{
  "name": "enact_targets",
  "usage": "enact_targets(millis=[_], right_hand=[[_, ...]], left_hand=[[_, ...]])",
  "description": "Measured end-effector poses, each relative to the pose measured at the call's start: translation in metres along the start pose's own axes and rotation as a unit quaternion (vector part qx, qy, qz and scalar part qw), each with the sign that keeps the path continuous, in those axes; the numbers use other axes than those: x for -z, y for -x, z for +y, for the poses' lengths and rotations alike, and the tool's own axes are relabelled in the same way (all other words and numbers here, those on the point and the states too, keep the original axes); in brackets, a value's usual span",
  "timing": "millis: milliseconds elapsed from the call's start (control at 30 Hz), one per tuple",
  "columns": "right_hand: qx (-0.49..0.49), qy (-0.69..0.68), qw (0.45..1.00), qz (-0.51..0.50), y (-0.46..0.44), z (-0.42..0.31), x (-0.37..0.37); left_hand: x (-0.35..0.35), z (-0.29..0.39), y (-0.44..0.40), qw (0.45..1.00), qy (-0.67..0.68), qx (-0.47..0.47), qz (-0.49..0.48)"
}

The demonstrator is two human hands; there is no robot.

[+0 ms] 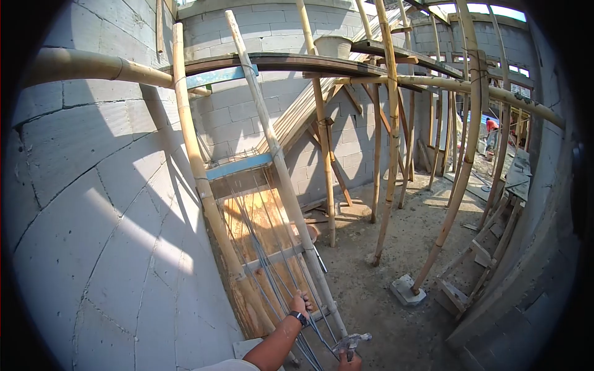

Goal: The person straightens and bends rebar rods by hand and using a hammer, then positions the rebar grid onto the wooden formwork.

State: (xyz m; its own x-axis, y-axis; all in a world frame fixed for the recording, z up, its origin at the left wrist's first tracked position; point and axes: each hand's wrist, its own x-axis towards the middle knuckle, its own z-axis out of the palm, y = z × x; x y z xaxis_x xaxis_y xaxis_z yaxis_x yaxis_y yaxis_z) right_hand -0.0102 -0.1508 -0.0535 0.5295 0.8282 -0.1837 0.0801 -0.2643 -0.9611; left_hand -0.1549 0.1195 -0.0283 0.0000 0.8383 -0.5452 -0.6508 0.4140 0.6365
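Observation:
My left hand (pixel 300 303), with a dark watch on its wrist, is closed around thin metal rods (pixel 263 260). The rods slope down between two bamboo poles, in front of a wooden panel (pixel 257 216). At the bottom edge my right hand (pixel 350 362) grips a claw hammer (pixel 351 342), its metal head pointing up beside the foot of the right bamboo pole (pixel 288 185). The left bamboo pole (pixel 198 161) leans near the block wall. Higher up, a blue crosspiece (pixel 240 167) spans the two poles.
A grey block wall (pixel 93 216) rises close on the left. Several bamboo props stand on the rough floor (pixel 359 297), one on a concrete block (pixel 408 290). A horizontal bamboo pole (pixel 495 93) crosses overhead. Wooden frames (pixel 486 253) lean at right. A person in red (pixel 492 127) is far off.

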Motion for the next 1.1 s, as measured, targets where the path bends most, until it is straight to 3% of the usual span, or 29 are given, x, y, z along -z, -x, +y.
enact_targets(millis=[133, 333, 433, 567, 1100], right_hand=[[0.046, -0.016, 0.997, 0.065, -0.006, 0.025, -0.004], [-0.091, 0.079, 0.992, 0.024, -0.018, 0.050, -0.006], [0.012, 0.013, 0.998, 0.067, -0.003, 0.012, -0.008], [-0.069, 0.074, 0.994, 0.032, 0.005, 0.003, -0.010], [0.001, 0.103, 0.995, -0.008, 0.015, -0.013, -0.008]], left_hand=[[0.012, -0.013, -0.006, 1.000, -0.011, 0.022, 0.002], [0.020, -0.021, -0.002, 0.999, -0.021, 0.034, -0.002], [0.019, -0.020, 0.002, 0.999, -0.016, 0.046, -0.007], [0.030, -0.026, -0.007, 0.996, 0.003, 0.068, -0.053], [0.025, -0.040, 0.023, 0.993, 0.069, 0.087, -0.034]])
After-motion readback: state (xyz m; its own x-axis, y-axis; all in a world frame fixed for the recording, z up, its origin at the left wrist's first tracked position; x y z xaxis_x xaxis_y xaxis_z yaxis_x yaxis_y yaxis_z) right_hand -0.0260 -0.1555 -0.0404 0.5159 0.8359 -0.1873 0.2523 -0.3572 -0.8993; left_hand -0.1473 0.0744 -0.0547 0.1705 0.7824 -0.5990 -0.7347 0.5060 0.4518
